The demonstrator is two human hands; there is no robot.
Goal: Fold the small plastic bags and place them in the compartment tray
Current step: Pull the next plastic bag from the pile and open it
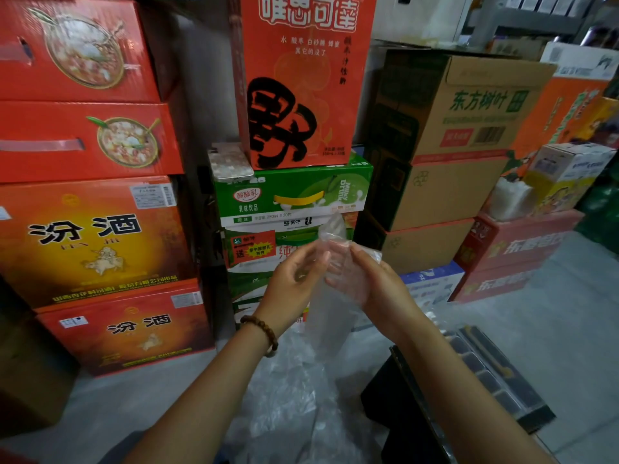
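From the head camera, both hands are raised in front of the stacked cartons, working one clear plastic bag [330, 262] between them. The left hand [294, 279] has its fingers curled in, pinching the bag's left edge; the right hand [375, 279] lies flatter, fingers closed over the film from the other side. The bag's tail hangs loose below the hands, so I'd say the folding is only starting. The next move looks like bringing the hanging part up and creasing it, which will take a firm pinch, since thin film springs open again.

The dark compartment tray [495, 373] sits low at the right on a black box, well apart from the hands; whether any cell holds a bag, I cannot tell. A heap of more clear bags [294, 396] lies on the grey floor [552, 313] beneath the arms. Drink cartons [90, 242] crowd the room, red, green and brown.
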